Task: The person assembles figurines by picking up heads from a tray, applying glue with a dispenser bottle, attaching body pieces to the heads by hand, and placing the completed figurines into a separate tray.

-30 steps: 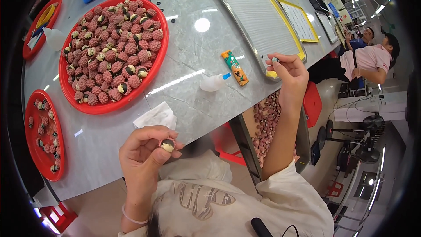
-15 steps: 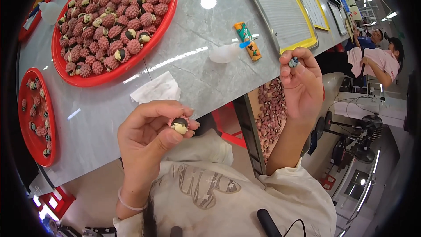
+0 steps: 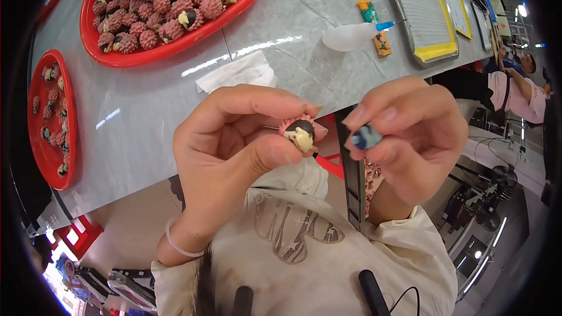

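My left hand [image 3: 219, 140] pinches a small figurine [image 3: 300, 133] between thumb and fingers. Its body is knobbly and pink, with a black and cream part facing me. Close by on the right, my right hand [image 3: 424, 134] holds a tiny blue and grey-blue piece [image 3: 366, 137] in its fingertips; its exact kind is too small to make out. A gap separates the piece from the figurine. Both hands are raised over my lap at the near edge of the grey table [image 3: 143, 102].
A large red tray [image 3: 170, 54] heaped with similar figurines lies at the back left. A smaller red tray [image 3: 71, 120] holds several more. White tissue [image 3: 240, 73], a squeeze bottle [image 3: 348, 37] with blue tip, an orange-green packet [image 3: 382, 44] and a yellow-edged tray [image 3: 436, 52] rest rightward.
My right hand has come leftward and lower, bringing the blue piece near the figurine. The left hand keeps its pinch and sits higher and further right in view, which has itself shifted.
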### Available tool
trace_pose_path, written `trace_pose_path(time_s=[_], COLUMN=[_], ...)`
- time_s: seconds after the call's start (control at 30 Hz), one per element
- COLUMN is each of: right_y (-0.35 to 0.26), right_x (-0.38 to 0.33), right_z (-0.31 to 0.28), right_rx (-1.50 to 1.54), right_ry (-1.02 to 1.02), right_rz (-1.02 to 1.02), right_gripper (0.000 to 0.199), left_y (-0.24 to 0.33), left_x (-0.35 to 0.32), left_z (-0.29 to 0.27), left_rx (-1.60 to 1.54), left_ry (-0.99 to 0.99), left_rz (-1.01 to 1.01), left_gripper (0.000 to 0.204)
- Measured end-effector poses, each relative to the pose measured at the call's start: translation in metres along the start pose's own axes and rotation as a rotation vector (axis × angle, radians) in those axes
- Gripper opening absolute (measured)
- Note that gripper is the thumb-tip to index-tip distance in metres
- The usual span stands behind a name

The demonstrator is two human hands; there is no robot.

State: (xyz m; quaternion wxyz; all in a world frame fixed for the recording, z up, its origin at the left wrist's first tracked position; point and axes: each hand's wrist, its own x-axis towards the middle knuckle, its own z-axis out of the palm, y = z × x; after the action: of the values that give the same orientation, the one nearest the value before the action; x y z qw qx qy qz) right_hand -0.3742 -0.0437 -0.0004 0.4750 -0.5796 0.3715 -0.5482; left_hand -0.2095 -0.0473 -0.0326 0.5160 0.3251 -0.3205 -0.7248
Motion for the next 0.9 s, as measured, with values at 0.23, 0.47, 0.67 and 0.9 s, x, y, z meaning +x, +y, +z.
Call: trace_pose_path(time_s=[0.23, 0.47, 0.67, 0.9], right_y=[0.009, 0.013, 0.013, 0.016], right_x=[0.005, 0.0, 0.001, -0.004], right_z=[0.007, 0.015, 0.021, 0.026], right_rx=[-0.215, -0.215, -0.449, -0.522], right_ry=[-0.199, -0.104, -0.125, -0.077], right_rz=[-0.129, -0.116, -0.338, -0.257], right_gripper=[0.018, 0.018, 0.022, 0.022], left_y=[-0.002, -0.004, -0.003, -0.002], left_x=[-0.003, -0.005, -0.005, -0.003], left_z=[-0.009, -0.011, -0.012, -0.015], left_rx=[0.118, 0.129, 0.247, 0.362], left_ry=[-0.037, -0.027, -0.003, 0.016], left_rz=[0.098, 0.107, 0.197, 0.235], left_gripper=[0.039, 0.037, 0.03, 0.024])
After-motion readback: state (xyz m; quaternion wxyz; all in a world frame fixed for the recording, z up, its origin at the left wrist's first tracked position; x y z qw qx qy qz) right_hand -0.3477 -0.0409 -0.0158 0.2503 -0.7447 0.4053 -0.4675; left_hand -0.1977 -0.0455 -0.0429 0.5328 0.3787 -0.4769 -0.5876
